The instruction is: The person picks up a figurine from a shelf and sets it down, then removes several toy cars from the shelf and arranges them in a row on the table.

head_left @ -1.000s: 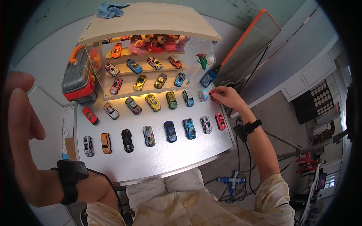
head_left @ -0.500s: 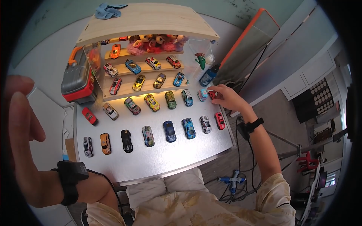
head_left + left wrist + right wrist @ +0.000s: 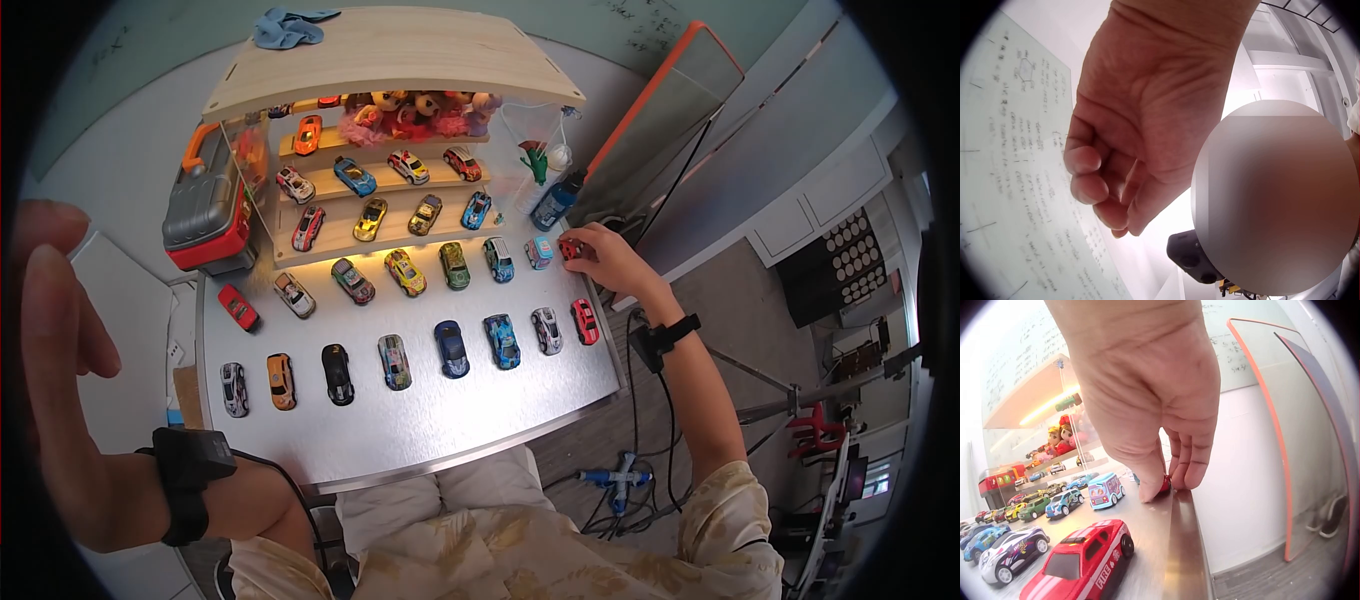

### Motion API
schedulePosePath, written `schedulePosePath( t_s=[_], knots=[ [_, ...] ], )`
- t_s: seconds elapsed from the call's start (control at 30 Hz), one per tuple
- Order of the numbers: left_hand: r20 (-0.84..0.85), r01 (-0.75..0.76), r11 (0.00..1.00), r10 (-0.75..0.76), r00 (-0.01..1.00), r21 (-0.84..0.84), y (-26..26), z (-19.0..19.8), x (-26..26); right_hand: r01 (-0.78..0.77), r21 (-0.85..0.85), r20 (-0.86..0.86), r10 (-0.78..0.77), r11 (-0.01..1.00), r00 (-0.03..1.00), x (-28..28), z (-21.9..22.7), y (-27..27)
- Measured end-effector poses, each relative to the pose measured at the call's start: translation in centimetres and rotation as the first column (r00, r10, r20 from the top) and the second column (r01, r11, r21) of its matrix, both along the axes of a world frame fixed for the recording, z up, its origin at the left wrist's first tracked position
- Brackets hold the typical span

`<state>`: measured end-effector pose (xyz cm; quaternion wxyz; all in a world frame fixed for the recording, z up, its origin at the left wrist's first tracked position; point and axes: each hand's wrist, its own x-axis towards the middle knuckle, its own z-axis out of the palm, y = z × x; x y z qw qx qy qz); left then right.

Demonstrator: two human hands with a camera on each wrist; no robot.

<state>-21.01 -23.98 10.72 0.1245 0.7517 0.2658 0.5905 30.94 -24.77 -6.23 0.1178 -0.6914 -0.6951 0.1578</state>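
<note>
At the right end of the back row, my right hand point(image 3: 612, 265) pinches a small red car point(image 3: 572, 248) on the metal table. In the right wrist view, the thumb of my right hand point(image 3: 1147, 400) lies at the left of that red car point(image 3: 1165, 483), largely hidden by the fingers. Beside it stands a blue and pink van point(image 3: 539, 253). Nearer the front edge is a red fire car point(image 3: 584, 322). My left hand point(image 3: 65, 350) is raised at the far left, its fingers loosely bent and holding nothing; the left wrist view shows its palm point(image 3: 1147, 112).
Two rows of toy cars stand on the metal table point(image 3: 440, 425). Behind them, a lit wooden shelf point(image 3: 395, 55) holds more cars and dolls. A blue bottle point(image 3: 557, 203) is at the back right, a grey and red toolbox point(image 3: 212, 205) at the left, an orange-framed panel point(image 3: 665, 110) beyond.
The right hand's fingers have shifted slightly around the small red car, and more of the car shows now. The left hand stays raised in about the same place.
</note>
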Motion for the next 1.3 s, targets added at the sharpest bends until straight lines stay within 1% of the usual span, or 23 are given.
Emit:
schedulePosePath(
  t_s=[0.13, 0.2, 0.27, 0.3, 0.33, 0.37, 0.4, 0.43, 0.47, 0.5, 0.53, 0.57, 0.63, 0.7, 0.73, 0.77, 0.8, 0.83, 0.9, 1.0, 1.07, 1.2, 1.3],
  knots=[
    [-0.002, -0.014, 1.000, 0.014, 1.000, -0.023, -0.3, 0.2, 0.1, -0.011, 0.000, 0.011, 0.011, 1.000, 1.000, 0.1, 0.0, -0.1],
    [0.012, -0.050, 0.996, 0.051, 0.999, -0.071, -1.2, 0.7, 1.1, 0.005, 0.045, -0.027, -0.004, 0.999, 1.000, 0.0, 0.2, -0.4],
    [0.014, -0.023, 0.997, 0.024, 1.000, -0.070, -1.4, 0.8, 1.2, 0.035, 0.084, -0.041, -0.031, 0.996, 0.999, -0.4, 0.9, -0.7],
    [0.003, 0.027, 0.999, -0.027, 1.000, -0.038, -0.9, 0.6, 0.8, 0.053, 0.102, -0.037, -0.050, 0.993, 0.998, -0.9, 1.9, -0.9],
    [-0.046, 0.071, 0.997, -0.069, 0.997, 0.039, -0.5, 0.6, 0.6, 0.071, 0.119, -0.036, -0.067, 0.990, 0.997, -1.4, 2.8, -1.0],
    [-0.096, 0.120, 0.986, -0.110, 0.989, 0.113, 0.0, 0.6, 0.4, 0.064, 0.192, -0.062, -0.053, 0.979, 0.997, -1.5, 3.6, -1.2],
    [-0.185, 0.175, 0.958, -0.134, 0.974, 0.226, 0.4, 0.9, 0.4, 0.060, 0.264, -0.088, -0.038, 0.963, 0.995, -1.8, 4.4, -1.4],
    [-0.153, 0.178, 0.958, -0.145, 0.977, 0.225, 0.4, 0.7, 0.6, 0.109, 0.298, -0.144, -0.069, 0.948, 0.987, -2.7, 5.6, -1.7],
    [-0.121, 0.181, 0.957, -0.157, 0.980, 0.225, 0.4, 0.5, 0.8, 0.146, 0.275, -0.289, -0.063, 0.950, 0.955, -3.9, 7.0, -2.2],
    [0.039, 0.137, 0.984, -0.142, 0.989, 0.113, 0.2, -0.1, 1.5, 0.140, 0.306, -0.389, -0.011, 0.942, 0.921, -5.0, 8.1, -2.5],
    [0.099, 0.132, 0.989, -0.138, 0.985, 0.065, 0.3, -0.5, 1.6, 0.139, 0.337, -0.482, 0.044, 0.931, 0.875, -6.1, 9.3, -2.8],
    [0.161, 0.131, 0.991, -0.133, 0.978, 0.019, 0.4, -0.8, 1.7, 0.096, 0.376, -0.510, 0.119, 0.922, 0.852, -7.7, 10.7, -3.2],
    [0.112, 0.169, 0.984, -0.174, 0.978, 0.050, 0.9, -1.1, 1.4, 0.022, 0.456, -0.550, 0.263, 0.890, 0.793, -11.1, 13.4, -4.2],
    [0.110, 0.180, 0.982, -0.185, 0.977, 0.054, 0.9, -1.4, 1.7, -0.065, 0.510, -0.551, 0.384, 0.858, 0.741, -13.5, 15.2, -5.3],
    [0.076, 0.109, 0.994, -0.111, 0.991, 0.028, 0.3, -1.3, 2.0, -0.106, 0.538, -0.548, 0.442, 0.837, 0.710, -14.3, 15.8, -5.5],
    [0.037, 0.038, 0.999, -0.039, 0.999, 0.004, -0.3, -1.2, 2.3, -0.151, 0.581, -0.507, 0.502, 0.800, 0.701, -14.8, 16.1, -5.4],
    [-0.054, -0.108, 0.994, 0.107, 0.993, -0.028, -1.8, -0.6, 2.7, -0.197, 0.623, -0.464, 0.560, 0.757, 0.686, -15.2, 16.3, -5.3],
    [-0.149, -0.256, 0.966, 0.248, 0.957, -0.043, -2.8, -0.2, 2.9, -0.223, 0.654, -0.434, 0.600, 0.723, 0.672, -15.6, 16.4, -4.9],
    [-0.273, -0.210, 0.973, 0.178, 0.946, -0.095, -2.5, 0.5, 2.1, -0.257, 0.703, -0.387, 0.660, 0.663, 0.643, -16.3, 16.6, -4.3],
    [-0.253, -0.261, 0.947, 0.210, 0.944, -0.186, -2.7, 0.7, 3.1, -0.294, 0.739, -0.320, 0.699, 0.606, 0.639, -16.2, 17.1, -3.4],
    [-0.300, -0.263, 0.950, 0.205, 0.932, -0.166, -2.6, 0.8, 3.1, -0.295, 0.754, -0.295, 0.704, 0.587, 0.646, -15.9, 17.1, -2.9],
    [-0.404, -0.281, 0.950, 0.205, 0.891, -0.136, -2.2, 1.2, 3.0, -0.292, 0.749, -0.301, 0.698, 0.595, 0.650, -15.0, 16.5, -2.5],
    [-0.455, -0.292, 0.953, 0.225, 0.861, -0.082, -2.0, 1.1, 2.6, -0.288, 0.712, -0.332, 0.668, 0.641, 0.666, -14.3, 16.4, -2.5]
  ],
)
